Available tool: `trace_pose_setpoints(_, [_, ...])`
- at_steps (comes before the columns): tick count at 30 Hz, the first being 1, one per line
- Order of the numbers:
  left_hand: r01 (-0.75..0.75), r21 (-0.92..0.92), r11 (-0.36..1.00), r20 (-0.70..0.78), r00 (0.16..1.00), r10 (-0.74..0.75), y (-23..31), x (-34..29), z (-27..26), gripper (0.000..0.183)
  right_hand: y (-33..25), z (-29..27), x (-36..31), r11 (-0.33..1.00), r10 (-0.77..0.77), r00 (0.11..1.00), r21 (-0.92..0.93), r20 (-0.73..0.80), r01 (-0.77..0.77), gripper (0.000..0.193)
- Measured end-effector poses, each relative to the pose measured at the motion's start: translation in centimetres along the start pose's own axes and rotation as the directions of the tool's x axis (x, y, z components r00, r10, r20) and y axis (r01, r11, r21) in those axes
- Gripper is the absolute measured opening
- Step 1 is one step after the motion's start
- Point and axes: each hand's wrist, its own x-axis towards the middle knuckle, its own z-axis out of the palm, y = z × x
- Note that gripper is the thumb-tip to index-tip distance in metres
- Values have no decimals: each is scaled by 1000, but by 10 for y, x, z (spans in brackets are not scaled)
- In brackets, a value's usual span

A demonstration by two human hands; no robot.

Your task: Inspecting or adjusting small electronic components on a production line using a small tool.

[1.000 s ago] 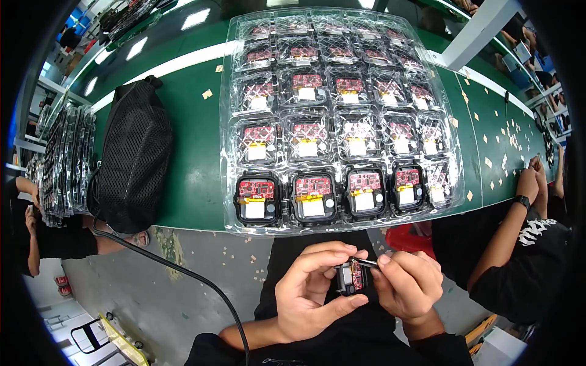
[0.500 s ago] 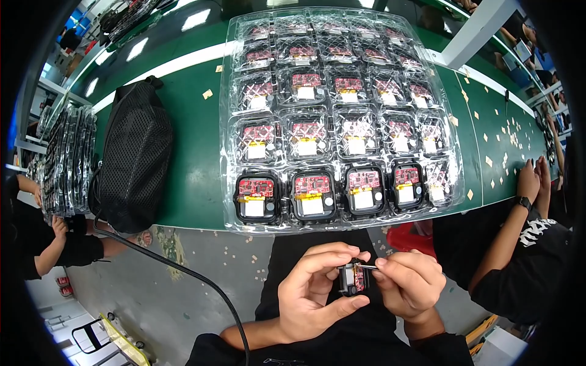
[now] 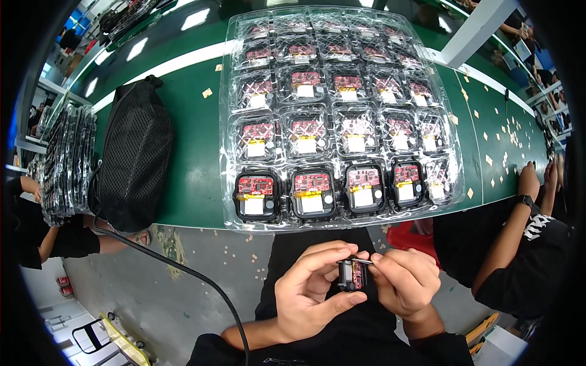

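Note:
My left hand (image 3: 305,293) holds a small black device case (image 3: 345,274) above my lap, tilted on edge between fingers and thumb. Its open side shows a red circuit board (image 3: 358,276) and faces right. In my right hand (image 3: 408,282) a thin metal tool, apparently tweezers (image 3: 362,261), is pinched, its tip at the upper edge of the case. Just beyond my hands lies a clear plastic tray (image 3: 284,221). Several black cases (image 3: 312,193) with red boards, white blocks and yellow tape stand in its front row; those further back show through shiny clear plastic.
A black mesh bag (image 3: 137,152) lies on the green table (image 3: 195,152) left of the tray, with a black cable (image 3: 183,268) running down from it. Stacked clear trays (image 3: 70,165) stand far left beside a person. Another person (image 3: 506,256) sits at right, near scattered paper bits (image 3: 510,143).
My right hand and the tweezers have shifted slightly left and up along the case edge. The case has turned a little in my left hand. At right, the co-worker's hands have moved apart.

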Motion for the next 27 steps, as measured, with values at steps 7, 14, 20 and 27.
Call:
trace_pose_setpoints(7, [17, 35, 999, 3, 1000, -18, 8, 3, 3, 59, 3, -7, 1, 997, 8, 1000, 79, -7, -8, 28])
trace_pose_setpoints(14, [32, 56, 998, -4, 999, -32, 7, 1, 2, 60, 4, -6, 1, 997, 14, 1000, 72, 12, -15, 27])
trace_pose_setpoints(20, [18, 64, 998, -42, 999, -15, 5, -1, 6, 60, -2, -1, -1, 1000, -17, 999, 19, -30, 18, 24])
trace_pose_setpoints(27, [-11, 103, 995, -28, 1000, 14, 5, 0, 2, 62, -1, 1, 1, 998, -52, 999, -30, 11, 53, 24])
